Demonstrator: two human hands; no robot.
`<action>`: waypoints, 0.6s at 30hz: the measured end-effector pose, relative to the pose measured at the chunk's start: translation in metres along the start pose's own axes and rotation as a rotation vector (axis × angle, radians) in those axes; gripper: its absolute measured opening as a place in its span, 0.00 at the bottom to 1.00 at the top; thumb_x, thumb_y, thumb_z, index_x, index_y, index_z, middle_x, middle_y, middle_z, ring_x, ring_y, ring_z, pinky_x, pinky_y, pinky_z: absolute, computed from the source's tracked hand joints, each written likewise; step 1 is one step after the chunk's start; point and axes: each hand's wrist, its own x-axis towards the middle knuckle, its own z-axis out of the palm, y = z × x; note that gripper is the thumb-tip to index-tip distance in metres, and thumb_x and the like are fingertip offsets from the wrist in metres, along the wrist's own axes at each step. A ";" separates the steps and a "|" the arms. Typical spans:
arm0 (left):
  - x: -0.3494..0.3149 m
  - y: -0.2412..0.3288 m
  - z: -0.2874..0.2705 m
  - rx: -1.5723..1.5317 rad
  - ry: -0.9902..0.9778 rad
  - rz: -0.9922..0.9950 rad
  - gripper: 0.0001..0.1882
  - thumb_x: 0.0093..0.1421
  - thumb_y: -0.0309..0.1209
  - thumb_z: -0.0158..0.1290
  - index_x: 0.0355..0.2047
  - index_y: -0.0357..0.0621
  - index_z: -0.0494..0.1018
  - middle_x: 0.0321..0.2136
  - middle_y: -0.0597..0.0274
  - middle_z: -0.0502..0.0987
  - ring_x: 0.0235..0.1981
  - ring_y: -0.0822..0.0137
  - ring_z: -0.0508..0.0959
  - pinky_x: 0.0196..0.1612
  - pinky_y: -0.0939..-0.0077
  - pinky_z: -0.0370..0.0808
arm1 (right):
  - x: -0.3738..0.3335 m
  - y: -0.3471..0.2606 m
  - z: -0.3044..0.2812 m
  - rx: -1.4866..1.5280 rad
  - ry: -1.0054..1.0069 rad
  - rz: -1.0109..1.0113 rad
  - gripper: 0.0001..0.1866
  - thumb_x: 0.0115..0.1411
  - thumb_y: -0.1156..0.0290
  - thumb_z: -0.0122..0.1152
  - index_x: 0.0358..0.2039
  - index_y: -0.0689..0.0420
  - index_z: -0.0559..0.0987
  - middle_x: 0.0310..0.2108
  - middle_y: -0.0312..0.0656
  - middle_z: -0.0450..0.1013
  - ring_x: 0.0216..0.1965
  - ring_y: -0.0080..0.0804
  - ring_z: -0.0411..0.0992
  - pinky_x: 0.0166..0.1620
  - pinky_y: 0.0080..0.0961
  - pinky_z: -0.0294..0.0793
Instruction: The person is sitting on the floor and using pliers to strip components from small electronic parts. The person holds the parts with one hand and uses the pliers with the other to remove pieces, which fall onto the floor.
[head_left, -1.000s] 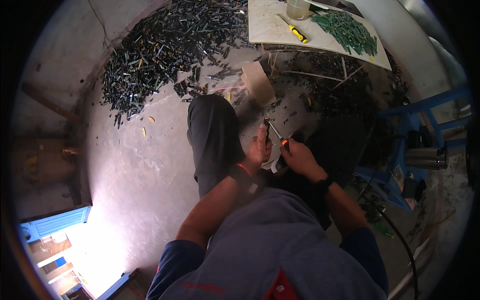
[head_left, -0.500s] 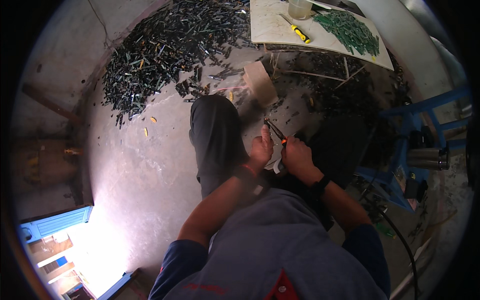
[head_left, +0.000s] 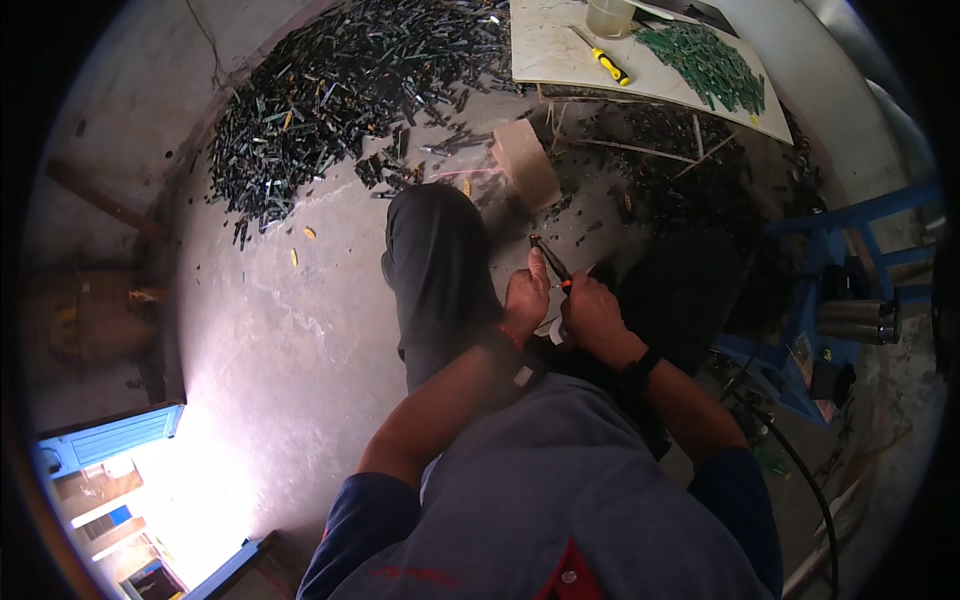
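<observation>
Between my knees, my right hand [head_left: 594,318] is closed around a pair of pliers [head_left: 554,264] with dark jaws and an orange-and-black handle. The jaws point up and to the left, level with my left thumb tip. Just beside them, my left hand [head_left: 526,298] is closed with its thumb extended upward, pinching a small piece at the jaws. That piece is too small and dark to name. A pale curved part [head_left: 557,331] shows between my two hands, below the pliers; what it belongs to is hidden.
Dark strips are heaped [head_left: 340,110] on the floor at the far left. Ahead stands a brown block [head_left: 526,165]. A board table [head_left: 560,65] holds a yellow-black screwdriver [head_left: 612,68], a clear cup [head_left: 608,18] and green strips [head_left: 705,68]. A blue frame [head_left: 850,210] and black cable [head_left: 808,482] lie right.
The view has shifted slightly, so the surroundings sit a little to the right. My hands and the pliers keep nearly the same pose, the jaws still at my left thumb tip.
</observation>
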 end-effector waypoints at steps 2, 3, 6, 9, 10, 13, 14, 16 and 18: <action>0.001 -0.003 0.000 0.022 0.010 0.009 0.38 0.68 0.50 0.29 0.10 0.33 0.62 0.07 0.55 0.61 0.12 0.61 0.61 0.21 0.60 0.60 | 0.001 0.000 -0.001 0.047 -0.022 0.003 0.09 0.51 0.75 0.50 0.32 0.66 0.67 0.27 0.58 0.72 0.29 0.55 0.73 0.34 0.47 0.73; 0.001 -0.004 0.000 0.034 0.016 0.014 0.38 0.68 0.50 0.29 0.10 0.32 0.63 0.07 0.53 0.62 0.12 0.59 0.62 0.22 0.59 0.61 | 0.001 -0.001 -0.001 0.071 -0.033 0.004 0.09 0.51 0.75 0.49 0.32 0.67 0.67 0.26 0.58 0.72 0.29 0.56 0.73 0.35 0.48 0.73; 0.003 -0.006 -0.001 0.091 0.025 0.019 0.38 0.68 0.50 0.29 0.12 0.29 0.65 0.09 0.45 0.65 0.14 0.51 0.66 0.24 0.57 0.63 | 0.002 -0.005 -0.007 0.114 -0.095 0.023 0.09 0.51 0.75 0.49 0.32 0.66 0.67 0.25 0.59 0.72 0.30 0.54 0.74 0.33 0.47 0.73; -0.001 0.001 -0.002 0.122 0.026 -0.014 0.37 0.68 0.50 0.30 0.14 0.29 0.67 0.11 0.42 0.66 0.17 0.46 0.69 0.26 0.56 0.64 | 0.001 -0.006 -0.009 0.154 -0.151 0.063 0.09 0.51 0.75 0.48 0.32 0.67 0.67 0.24 0.59 0.72 0.31 0.53 0.74 0.33 0.46 0.72; -0.002 0.004 -0.002 0.141 0.023 -0.020 0.37 0.68 0.50 0.30 0.14 0.29 0.67 0.12 0.41 0.67 0.17 0.46 0.69 0.26 0.56 0.64 | 0.000 -0.004 -0.006 0.221 -0.151 0.052 0.08 0.51 0.75 0.48 0.31 0.66 0.68 0.24 0.58 0.72 0.30 0.52 0.74 0.33 0.44 0.72; -0.004 0.006 -0.002 0.165 0.009 -0.013 0.37 0.67 0.51 0.31 0.14 0.30 0.67 0.12 0.43 0.67 0.17 0.47 0.69 0.26 0.57 0.64 | -0.001 0.005 -0.006 0.554 -0.262 0.099 0.08 0.51 0.73 0.48 0.29 0.65 0.69 0.22 0.55 0.72 0.27 0.49 0.74 0.31 0.39 0.71; -0.003 0.005 -0.004 0.152 0.004 0.008 0.37 0.67 0.51 0.32 0.14 0.31 0.67 0.11 0.45 0.67 0.17 0.49 0.68 0.26 0.57 0.64 | 0.001 0.002 -0.021 0.755 -0.374 0.165 0.08 0.51 0.73 0.48 0.29 0.64 0.70 0.22 0.53 0.71 0.26 0.47 0.73 0.30 0.38 0.70; -0.002 0.003 -0.007 0.086 -0.019 0.027 0.36 0.66 0.53 0.33 0.13 0.35 0.65 0.09 0.51 0.65 0.15 0.55 0.66 0.23 0.61 0.63 | 0.001 0.004 -0.026 0.969 -0.452 0.215 0.07 0.51 0.72 0.48 0.28 0.63 0.70 0.21 0.51 0.71 0.25 0.44 0.72 0.30 0.34 0.69; 0.001 0.003 -0.004 -0.028 -0.071 0.030 0.36 0.65 0.57 0.34 0.10 0.40 0.63 0.08 0.60 0.62 0.12 0.63 0.63 0.19 0.65 0.61 | -0.004 0.014 -0.022 0.993 -0.370 0.190 0.07 0.51 0.70 0.48 0.27 0.61 0.70 0.20 0.49 0.70 0.24 0.41 0.71 0.30 0.32 0.68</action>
